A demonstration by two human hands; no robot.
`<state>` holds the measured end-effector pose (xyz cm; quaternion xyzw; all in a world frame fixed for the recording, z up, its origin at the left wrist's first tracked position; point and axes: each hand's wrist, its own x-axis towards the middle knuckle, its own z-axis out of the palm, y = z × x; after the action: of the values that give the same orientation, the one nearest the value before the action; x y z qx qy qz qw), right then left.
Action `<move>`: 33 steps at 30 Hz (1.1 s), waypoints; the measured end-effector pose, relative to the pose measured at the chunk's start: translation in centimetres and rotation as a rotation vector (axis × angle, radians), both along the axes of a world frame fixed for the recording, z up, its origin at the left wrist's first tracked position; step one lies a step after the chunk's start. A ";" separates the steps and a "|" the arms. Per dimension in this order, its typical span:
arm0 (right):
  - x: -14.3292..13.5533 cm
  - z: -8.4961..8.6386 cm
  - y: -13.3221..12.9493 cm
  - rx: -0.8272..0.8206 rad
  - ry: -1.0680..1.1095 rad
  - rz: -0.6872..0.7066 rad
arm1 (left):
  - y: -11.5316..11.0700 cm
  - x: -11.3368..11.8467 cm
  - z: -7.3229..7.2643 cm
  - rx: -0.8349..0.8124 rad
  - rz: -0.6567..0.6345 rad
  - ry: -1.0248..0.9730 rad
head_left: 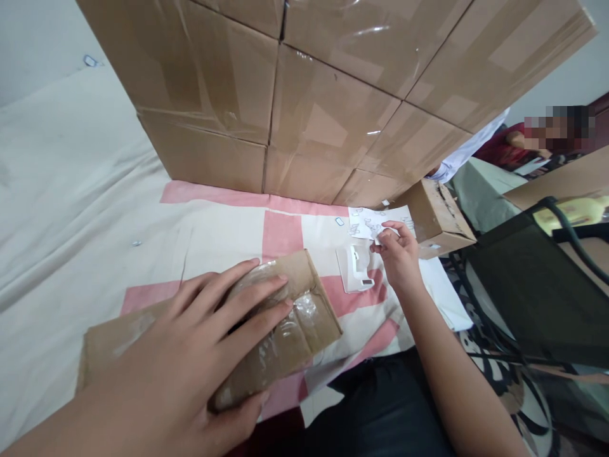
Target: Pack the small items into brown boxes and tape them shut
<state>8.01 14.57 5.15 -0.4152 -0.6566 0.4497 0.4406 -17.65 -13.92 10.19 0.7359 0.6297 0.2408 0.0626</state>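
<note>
My left hand (204, 343) lies across a taped brown cardboard box (304, 317), its fingers spread over the top and its thumb along the near side, gripping it. The box rests on the pink and white cloth. To the right, my right hand (397, 251) is closed in a pinch over a white paper sheet (364, 219) with printed outlines. Whatever is between those fingertips is too small to make out. Just left of that hand stands a white tape dispenser (356, 270).
Taped cardboard boxes (314, 120) form a tall stack at the back. An open cardboard box (447, 219) sits at the right, near a dark chair (547, 273). Small blue-edged labels (339, 221) lie on the cloth (214, 228). Another person (511, 143) is at the far right.
</note>
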 end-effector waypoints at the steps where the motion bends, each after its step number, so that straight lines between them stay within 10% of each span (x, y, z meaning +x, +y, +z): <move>1: -0.3 0.5 -0.9 -0.047 0.029 0.032 | 0.0 0.0 0.0 -0.004 -0.002 -0.003; 13: -0.6 3.4 -11.7 -0.098 0.193 0.589 | 1.5 -0.7 1.8 0.045 -0.028 -0.125; 23: 1.7 3.1 -16.3 -0.048 0.079 0.979 | -0.4 5.5 2.2 0.067 -0.109 -0.132; 33: 0.6 3.8 -16.0 0.377 0.020 0.926 | -0.3 6.3 1.5 0.072 -0.102 -0.151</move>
<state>8.59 -1.44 8.96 0.0112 -0.8378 0.4755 0.2681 -11.37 -14.23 11.70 0.7487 0.5757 0.3145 0.0956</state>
